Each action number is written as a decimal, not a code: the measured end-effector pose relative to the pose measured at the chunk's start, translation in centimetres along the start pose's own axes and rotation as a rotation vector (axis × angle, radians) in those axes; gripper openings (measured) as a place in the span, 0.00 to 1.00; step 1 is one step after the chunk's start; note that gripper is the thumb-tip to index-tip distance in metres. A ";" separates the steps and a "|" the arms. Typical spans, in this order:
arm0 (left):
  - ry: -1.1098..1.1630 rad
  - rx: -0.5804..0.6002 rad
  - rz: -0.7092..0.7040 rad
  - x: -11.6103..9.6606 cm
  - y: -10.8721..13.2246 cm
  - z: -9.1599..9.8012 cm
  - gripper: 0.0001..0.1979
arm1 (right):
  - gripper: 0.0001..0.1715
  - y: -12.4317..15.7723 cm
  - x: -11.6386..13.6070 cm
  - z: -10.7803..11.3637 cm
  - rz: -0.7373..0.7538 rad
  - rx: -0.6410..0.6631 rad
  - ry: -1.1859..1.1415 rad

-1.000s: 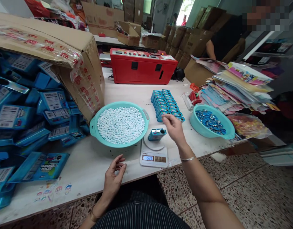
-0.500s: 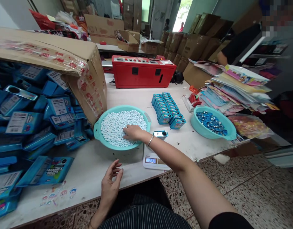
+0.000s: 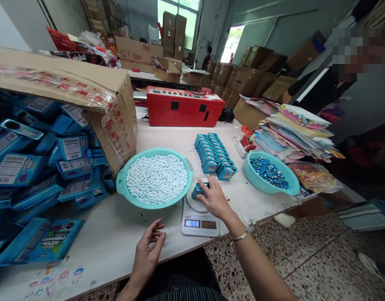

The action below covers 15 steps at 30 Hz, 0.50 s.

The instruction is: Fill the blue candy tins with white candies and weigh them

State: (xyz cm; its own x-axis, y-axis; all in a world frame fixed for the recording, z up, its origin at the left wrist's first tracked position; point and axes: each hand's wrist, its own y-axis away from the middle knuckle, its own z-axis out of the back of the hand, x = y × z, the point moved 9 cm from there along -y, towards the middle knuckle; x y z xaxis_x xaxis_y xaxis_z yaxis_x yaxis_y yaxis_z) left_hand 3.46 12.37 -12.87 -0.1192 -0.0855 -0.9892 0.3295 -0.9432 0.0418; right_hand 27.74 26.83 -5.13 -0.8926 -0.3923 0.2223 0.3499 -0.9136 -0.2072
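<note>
My right hand [image 3: 216, 198], fingers stretched and apart, hovers at a small blue tin [image 3: 196, 191] on a white kitchen scale [image 3: 186, 212]; whether they touch cannot be made out. The scale's display reads 1533. Left of it stands a turquoise basin [image 3: 121, 184] full of small pale candies [image 3: 156, 177]. My left hand [image 3: 148, 248] rests loosely curled near the table's front edge, with a gap between thumb and fingers and nothing in it. Behind the scale, filled-looking blue tins [image 3: 216, 154] stand in two rows.
A tipped cardboard box [image 3: 120, 125] spills many blue tins [image 3: 57, 238] on the left. To the right are a turquoise basin [image 3: 247, 169] of shiny blue caps and a paper stack [image 3: 283, 133]. A red machine [image 3: 183, 108] stands behind; a co-worker [image 3: 330, 83] is at the right.
My right hand has left the candies in the basin and moved right to the tin on the scale, its fingers now spread. My left hand stays about where it was.
</note>
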 end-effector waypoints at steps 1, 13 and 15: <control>-0.004 0.009 -0.002 -0.2 -0.1 -0.3 0.29 | 0.33 0.3 0.5 -0.3 0.024 -0.004 0.007; -0.050 0.037 0.039 -0.1 -0.4 -1.2 0.35 | 0.38 1.3 3.3 -0.9 0.299 -0.123 0.050; -0.047 0.040 0.047 0.3 -0.5 -1.4 0.36 | 0.38 0.8 3.8 -1.0 0.320 -0.093 0.054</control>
State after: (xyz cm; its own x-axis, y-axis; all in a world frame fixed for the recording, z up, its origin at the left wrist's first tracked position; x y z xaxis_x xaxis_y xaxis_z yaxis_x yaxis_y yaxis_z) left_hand 4.58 13.25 -13.43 -0.1481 -0.1443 -0.9784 0.2983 -0.9497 0.0949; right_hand 24.32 24.69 -5.41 -0.7563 -0.6491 0.0816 0.5895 -0.7303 -0.3451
